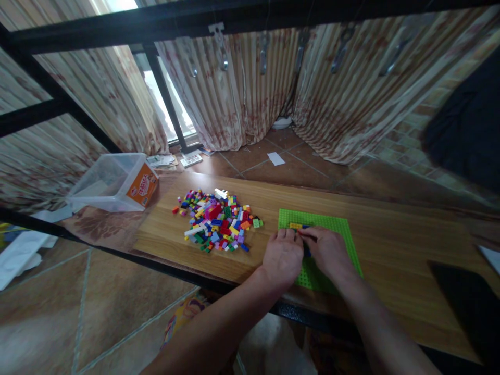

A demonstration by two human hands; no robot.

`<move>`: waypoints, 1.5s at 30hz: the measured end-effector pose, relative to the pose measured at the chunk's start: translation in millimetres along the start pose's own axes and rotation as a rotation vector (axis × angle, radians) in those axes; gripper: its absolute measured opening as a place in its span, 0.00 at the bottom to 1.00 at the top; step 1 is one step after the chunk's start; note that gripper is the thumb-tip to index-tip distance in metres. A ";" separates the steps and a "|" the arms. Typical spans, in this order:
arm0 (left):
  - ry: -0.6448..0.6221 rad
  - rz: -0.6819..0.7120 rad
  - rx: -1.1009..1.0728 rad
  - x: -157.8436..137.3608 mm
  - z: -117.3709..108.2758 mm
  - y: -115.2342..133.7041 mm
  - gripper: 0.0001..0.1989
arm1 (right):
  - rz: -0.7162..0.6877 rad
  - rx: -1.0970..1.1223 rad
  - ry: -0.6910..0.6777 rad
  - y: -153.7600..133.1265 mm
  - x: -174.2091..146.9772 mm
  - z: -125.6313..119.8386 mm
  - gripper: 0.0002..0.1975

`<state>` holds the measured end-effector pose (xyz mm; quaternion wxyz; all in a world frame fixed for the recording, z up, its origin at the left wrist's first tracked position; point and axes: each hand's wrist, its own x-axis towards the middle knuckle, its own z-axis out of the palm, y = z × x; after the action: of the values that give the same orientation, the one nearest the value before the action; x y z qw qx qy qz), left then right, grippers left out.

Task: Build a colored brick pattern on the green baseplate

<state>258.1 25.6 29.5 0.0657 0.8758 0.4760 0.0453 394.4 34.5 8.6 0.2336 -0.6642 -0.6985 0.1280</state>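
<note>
A green studded baseplate (pixel 339 225) lies on the wooden table, with both my hands over it. My left hand (pixel 283 256) rests across its left side, fingers closed and bent down; whatever is under them is hidden. From the right, my right hand (pixel 330 251) pinches a small red brick (pixel 300 234) at the fingertips, close to the left fingers. Just beyond them, a yellow brick (pixel 295 226) sits on the plate beside a blue brick (pixel 307 227). More blue shows between the hands, partly covered. Left of the plate spreads a pile of loose, many-coloured bricks (pixel 224 223).
A clear plastic box (pixel 97 179) with an orange label stands at the table's left end. A dark flat object (pixel 464 302) lies at the right. Black metal bars (pixel 117 34) cross above the far side, with hooks hanging from them. Curtains (pixel 242 94) hang behind.
</note>
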 end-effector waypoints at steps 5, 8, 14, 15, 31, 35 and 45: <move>-0.026 0.023 0.015 5.2 -2.9 2.7 0.14 | -0.052 -0.065 -0.012 0.1 -3.0 2.1 0.14; 0.008 0.017 0.035 2.9 -0.5 4.9 0.15 | -0.079 -0.071 -0.004 1.2 -4.1 4.3 0.14; 0.048 -0.050 -0.022 -6.0 -0.1 2.9 0.16 | -0.075 0.026 0.061 3.1 -6.3 4.3 0.15; 0.052 -0.053 -0.046 -7.0 -1.1 0.7 0.17 | -0.067 0.053 0.093 4.2 -7.4 2.3 0.15; 0.170 -0.015 -0.095 -8.2 18.0 6.0 0.30 | 0.126 0.129 0.282 11.1 -1.9 -11.9 0.17; 0.125 -0.011 -0.033 -9.2 24.8 8.8 0.32 | 0.107 0.144 0.254 10.8 -1.1 -9.3 0.17; 0.188 0.013 -0.157 -16.0 16.3 2.9 0.30 | 0.119 0.115 0.317 -4.0 3.3 -4.6 0.18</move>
<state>254.1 9.4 13.6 0.0887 0.8630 0.4693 0.1645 393.2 36.8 15.1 0.3702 -0.7019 -0.6039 0.0749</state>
